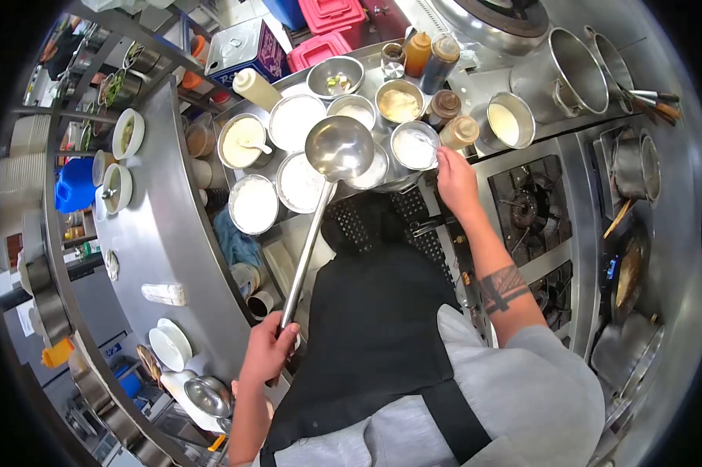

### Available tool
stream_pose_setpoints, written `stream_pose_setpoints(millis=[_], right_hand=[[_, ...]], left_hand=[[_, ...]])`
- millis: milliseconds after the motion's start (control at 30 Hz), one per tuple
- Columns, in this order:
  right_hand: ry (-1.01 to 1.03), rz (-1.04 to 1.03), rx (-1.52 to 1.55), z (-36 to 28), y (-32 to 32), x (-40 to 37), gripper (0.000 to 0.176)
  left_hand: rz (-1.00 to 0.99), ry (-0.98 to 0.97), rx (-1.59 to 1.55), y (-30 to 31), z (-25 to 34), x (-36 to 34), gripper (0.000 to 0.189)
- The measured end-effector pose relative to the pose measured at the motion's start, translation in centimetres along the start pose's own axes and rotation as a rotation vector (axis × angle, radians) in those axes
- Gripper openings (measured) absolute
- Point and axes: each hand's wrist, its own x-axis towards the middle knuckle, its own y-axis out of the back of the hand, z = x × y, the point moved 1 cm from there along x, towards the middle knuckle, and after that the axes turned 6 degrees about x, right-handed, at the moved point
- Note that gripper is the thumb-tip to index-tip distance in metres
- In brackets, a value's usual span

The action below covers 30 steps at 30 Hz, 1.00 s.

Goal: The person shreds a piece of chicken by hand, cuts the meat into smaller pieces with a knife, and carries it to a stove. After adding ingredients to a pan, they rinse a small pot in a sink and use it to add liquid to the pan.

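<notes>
My left hand (269,348) is closed around the long handle of a metal ladle (340,146). The ladle's wide bowl hangs over several round metal containers of white powder, partly covering them. At the right end of this group, my right hand (454,180) is closed at the rim of a container of white powder (413,148). It pinches what looks like a spoon (427,141), whose end lies in the powder. Other containers of white powder (254,204) stand nearby. A container of pale yellow contents (243,142) has a white spoon in it.
Squeeze bottles (459,132) and a steel pot of yellow liquid (511,121) stand right of the containers. Gas burners (530,204) lie to my right, with a wok (631,272) beyond. On the left, a steel counter (152,249) carries white bowls (170,345).
</notes>
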Motion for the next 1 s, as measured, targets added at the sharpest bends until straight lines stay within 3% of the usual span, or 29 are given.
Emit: stream_pose_setpoints(millis=[133, 167, 267, 467, 533, 600, 667, 1000], right_hand=[[-0.129, 0.018, 0.102, -4.2, 2.5, -3.3, 0.027], [-0.026, 0.052, 0.057, -2.7, 2.0, -4.8, 0.030], [-0.109, 0.068, 0.048, 2.3, -1.0, -8.8, 0.029], [-0.276, 0.168, 0.266, -0.3, -4.0, -3.7, 0.034], [-0.376, 0.055, 0.148, 0.4, -5.5, -2.0, 0.029], [-0.483, 0.059, 0.299, 1.2, -6.6, -1.1, 0.033], [-0.720, 0.194, 0.750, 1.6, -6.8, -0.7, 0.036], [-0.786, 0.323, 1.064, 3.6, -1.8, -3.7, 0.037]], left_hand=[[0.030, -0.049, 0.129, 2.4, 2.2, 2.3, 0.020], [0.022, -0.048, 0.143, 2.8, 2.3, 2.8, 0.020], [-0.008, -0.085, 0.093, 3.5, 2.6, 4.1, 0.020], [0.042, -0.097, 0.270, 3.5, 3.7, 4.7, 0.023], [0.027, -0.074, 0.288, 3.4, 3.1, 4.9, 0.023], [0.034, -0.051, 0.291, 3.1, 3.4, 4.7, 0.024], [0.048, -0.026, 0.293, 3.0, 3.4, 4.5, 0.025], [0.101, -0.140, 0.465, 2.0, 4.2, 5.2, 0.030]])
